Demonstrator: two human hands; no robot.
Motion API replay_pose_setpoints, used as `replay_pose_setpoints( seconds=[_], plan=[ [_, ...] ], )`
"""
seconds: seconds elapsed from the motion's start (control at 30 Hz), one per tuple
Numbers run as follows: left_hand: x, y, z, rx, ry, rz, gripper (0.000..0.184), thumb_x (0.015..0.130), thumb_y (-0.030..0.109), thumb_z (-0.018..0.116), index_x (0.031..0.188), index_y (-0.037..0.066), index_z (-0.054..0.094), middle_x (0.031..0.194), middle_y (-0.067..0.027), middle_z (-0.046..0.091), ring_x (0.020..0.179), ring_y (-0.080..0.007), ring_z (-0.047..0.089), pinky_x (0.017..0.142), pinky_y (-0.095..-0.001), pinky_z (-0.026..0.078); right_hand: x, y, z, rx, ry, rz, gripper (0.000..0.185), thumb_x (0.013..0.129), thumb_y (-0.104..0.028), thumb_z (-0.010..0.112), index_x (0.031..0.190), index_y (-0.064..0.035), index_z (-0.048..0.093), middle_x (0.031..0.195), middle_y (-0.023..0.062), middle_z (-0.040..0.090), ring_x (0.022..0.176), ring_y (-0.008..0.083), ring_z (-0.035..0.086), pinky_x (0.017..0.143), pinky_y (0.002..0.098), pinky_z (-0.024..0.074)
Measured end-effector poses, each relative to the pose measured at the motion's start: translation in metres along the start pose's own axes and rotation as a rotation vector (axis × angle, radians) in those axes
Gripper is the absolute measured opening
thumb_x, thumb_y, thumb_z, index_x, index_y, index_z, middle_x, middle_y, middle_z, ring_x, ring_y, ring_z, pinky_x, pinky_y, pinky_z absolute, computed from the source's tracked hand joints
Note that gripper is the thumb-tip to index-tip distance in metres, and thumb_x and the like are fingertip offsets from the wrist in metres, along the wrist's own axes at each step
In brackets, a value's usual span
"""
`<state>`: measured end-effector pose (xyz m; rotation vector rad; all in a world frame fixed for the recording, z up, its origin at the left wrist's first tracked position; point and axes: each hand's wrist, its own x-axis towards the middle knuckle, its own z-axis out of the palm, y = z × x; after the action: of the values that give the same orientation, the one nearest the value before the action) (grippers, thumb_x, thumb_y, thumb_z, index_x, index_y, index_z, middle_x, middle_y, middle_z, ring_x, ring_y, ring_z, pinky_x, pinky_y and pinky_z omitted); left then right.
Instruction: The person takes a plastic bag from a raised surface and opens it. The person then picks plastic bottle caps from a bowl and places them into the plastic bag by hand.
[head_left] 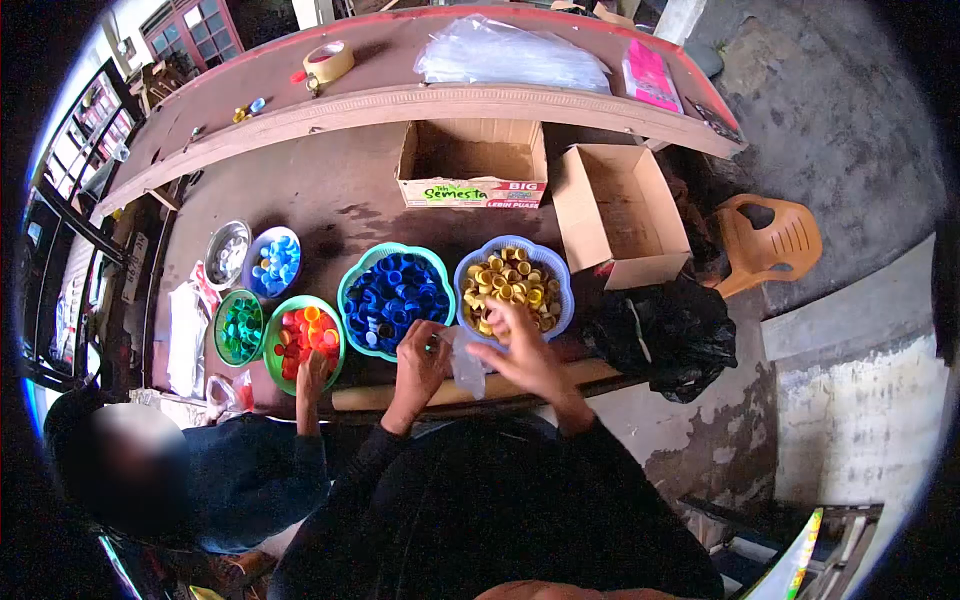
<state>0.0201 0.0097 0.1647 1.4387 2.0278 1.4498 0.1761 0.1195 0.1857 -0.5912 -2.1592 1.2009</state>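
Observation:
My left hand [418, 362] is closed, its fingertips pinching the top edge of a small clear plastic bag [467, 372] that hangs down to its right. My right hand [530, 352] reaches over the front rim of a lavender scalloped basket [566, 300]. Its fingers are at the yellow caps [515, 272] in there, while the thumb is spread away towards the bag's mouth. No cap shows clearly in that hand. Just beyond my left hand, a mint-green basket [345, 325] holds dark blue caps [396, 290].
At left, a co-worker's hand [311, 378] is at a green basket [272, 365] of red-orange caps. Bowls of green [240, 328], light blue [276, 262] and whitish caps [232, 250] stand beyond. Two cardboard boxes [470, 192] [590, 215], a black plastic bag [665, 340] and a raised shelf [390, 75] surround.

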Motion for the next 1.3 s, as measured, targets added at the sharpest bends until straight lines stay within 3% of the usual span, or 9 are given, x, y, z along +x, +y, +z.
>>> replay_pose_setpoints(
  seconds=[0.3, 0.4, 0.5, 0.63, 0.73, 0.9, 1.0, 1.17, 1.3],
  plan=[
    [-0.019, 0.0, 0.022, 0.02, -0.032, -0.131, 0.016, 0.085, 0.004, 0.06, 0.1, -0.003, 0.061, 0.082, -0.0106, 0.059, 0.071, -0.022, 0.062, 0.065, -0.0307, 0.051, -0.047, 0.086, 0.02, -0.24, 0.021, 0.234, 0.026, 0.079, -0.007, 0.07, 0.1, 0.0016, 0.059, 0.092, 0.0145, 0.064, 0.087, 0.0231, 0.064, 0.077, 0.0348, 0.0502],
    [-0.026, 0.002, 0.036, -0.872, -0.015, -0.71, 0.019, 0.097, 0.012, 0.048, 0.104, -0.001, 0.059, 0.087, -0.0033, 0.06, 0.079, -0.0141, 0.06, 0.071, -0.0305, 0.052, -0.054, 0.113, 0.026, -0.019, -0.002, 0.382, 0.025, 0.077, -0.015, 0.071, 0.094, -0.0011, 0.059, 0.087, 0.0169, 0.064, 0.085, 0.0324, 0.062, 0.077, 0.0395, 0.0481],
    [-0.034, -0.023, 0.041, -1.151, -0.072, -0.828, 0.019, 0.096, 0.014, 0.048, 0.106, 0.001, 0.058, 0.093, -0.0046, 0.062, 0.082, -0.0148, 0.061, 0.073, -0.0297, 0.052, -0.055, 0.117, 0.027, 0.149, -0.173, 0.495, 0.019, 0.085, -0.008, 0.065, 0.098, 0.0043, 0.059, 0.094, 0.0105, 0.065, 0.085, 0.0204, 0.064, 0.076, 0.0346, 0.0519],
    [-0.044, -0.033, 0.049, -0.763, -0.195, -0.589, 0.024, 0.097, 0.02, 0.046, 0.108, 0.002, 0.058, 0.1, -0.0056, 0.063, 0.086, -0.0162, 0.06, 0.077, -0.0311, 0.051, -0.042, 0.076, 0.013, 0.798, -0.156, 0.656, 0.015, 0.092, -0.013, 0.057, 0.098, -0.0001, 0.06, 0.092, 0.0064, 0.063, 0.087, 0.0177, 0.061, 0.079, 0.0329, 0.0496],
    [-0.041, -0.028, 0.051, -1.103, -0.105, -0.987, 0.031, 0.098, 0.026, 0.041, 0.109, 0.002, 0.058, 0.103, -0.0062, 0.063, 0.087, -0.0192, 0.059, 0.083, -0.0349, 0.048, -0.04, 0.075, 0.009, 1.194, -0.18, 0.779, 0.016, 0.094, -0.016, 0.053, 0.098, -0.0024, 0.059, 0.09, 0.0052, 0.061, 0.086, 0.0157, 0.058, 0.081, 0.0301, 0.0458],
    [-0.046, -0.056, 0.06, -1.509, -0.204, -0.902, 0.039, 0.099, 0.03, 0.035, 0.111, 0.001, 0.057, 0.106, -0.0081, 0.062, 0.096, -0.0225, 0.058, 0.089, -0.038, 0.044, -0.05, 0.101, 0.027, 1.53, -0.153, 0.712, 0.016, 0.096, -0.017, 0.05, 0.097, -0.0024, 0.057, 0.082, 0.0031, 0.055, 0.079, 0.0151, 0.053, 0.079, 0.0281, 0.042],
    [-0.055, -0.06, 0.054, -1.112, -0.305, -0.529, 0.033, 0.098, 0.031, 0.043, 0.115, 0.005, 0.053, 0.099, -0.0074, 0.059, 0.093, -0.0203, 0.057, 0.087, -0.0391, 0.047, -0.05, 0.096, 0.022, 1.654, -0.336, 0.681, 0.015, 0.097, -0.015, 0.047, 0.093, -0.003, 0.056, 0.078, 0.0003, 0.052, 0.076, 0.0137, 0.05, 0.076, 0.0276, 0.0418],
    [-0.018, 0.0, 0.028, -0.883, -0.244, -0.752, 0.029, 0.097, 0.024, 0.041, 0.112, 0.005, 0.056, 0.115, -0.0115, 0.056, 0.105, -0.0207, 0.054, 0.093, -0.0376, 0.042, -0.046, 0.063, -0.006, 0.407, -0.292, 0.457, 0.017, 0.096, -0.015, 0.047, 0.094, -0.0011, 0.056, 0.078, -0.0005, 0.05, 0.074, 0.0115, 0.047, 0.069, 0.0271, 0.0427],
    [0.03, 0.084, 0.004, -0.562, -0.243, 0.097, 0.041, 0.096, 0.031, 0.042, 0.121, 0.001, 0.055, 0.133, -0.0156, 0.044, 0.123, -0.0271, 0.042, 0.105, -0.0412, 0.032, -0.056, 0.11, 0.01, 1.277, -0.144, 0.83, 0.019, 0.095, -0.015, 0.049, 0.103, -0.0004, 0.057, 0.086, 0.0026, 0.054, 0.076, 0.0115, 0.049, 0.07, 0.0262, 0.0441]
  ],
)
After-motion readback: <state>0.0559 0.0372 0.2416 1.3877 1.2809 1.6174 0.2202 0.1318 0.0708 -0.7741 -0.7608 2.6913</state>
